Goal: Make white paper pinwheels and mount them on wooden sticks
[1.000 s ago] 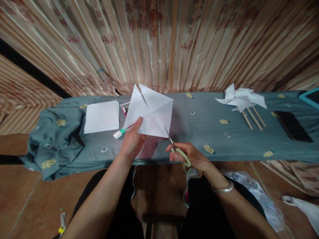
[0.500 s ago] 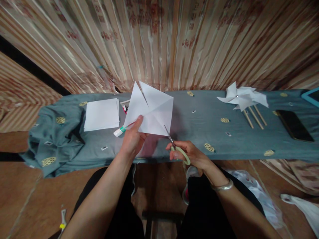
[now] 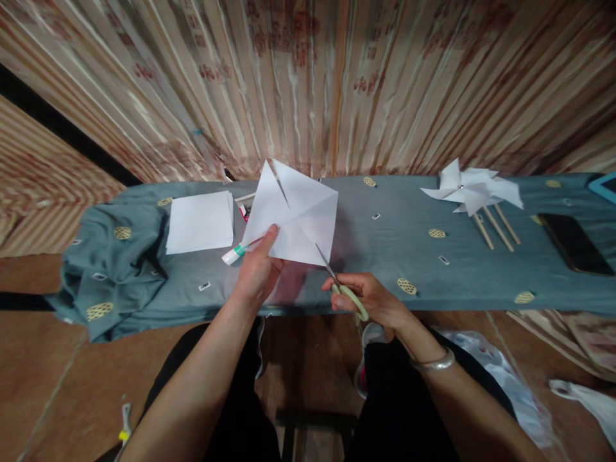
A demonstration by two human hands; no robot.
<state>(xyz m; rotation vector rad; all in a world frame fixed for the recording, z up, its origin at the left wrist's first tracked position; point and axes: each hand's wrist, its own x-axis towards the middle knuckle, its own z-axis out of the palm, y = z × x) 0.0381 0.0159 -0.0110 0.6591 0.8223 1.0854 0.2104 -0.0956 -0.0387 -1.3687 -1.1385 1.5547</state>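
My left hand [image 3: 257,273] pinches the lower left edge of a creased white paper square [image 3: 296,215], holding it up over the table; one slit runs in from its top corner. My right hand [image 3: 368,298] grips pale green-handled scissors [image 3: 341,289], whose blades point up-left and meet the paper's lower right corner. A glue stick [image 3: 232,255] with a green band lies on the cloth just left of my left hand.
A teal patterned cloth [image 3: 385,256] covers the long narrow table. A stack of white sheets [image 3: 199,221] lies at left. Finished paper pinwheels on wooden sticks [image 3: 474,196] lie at right, beside a black phone [image 3: 575,244]. A striped curtain hangs behind.
The scissor blades have edged a little further into the paper's lower right corner. Both hands otherwise stay in place; the view has shifted slightly.
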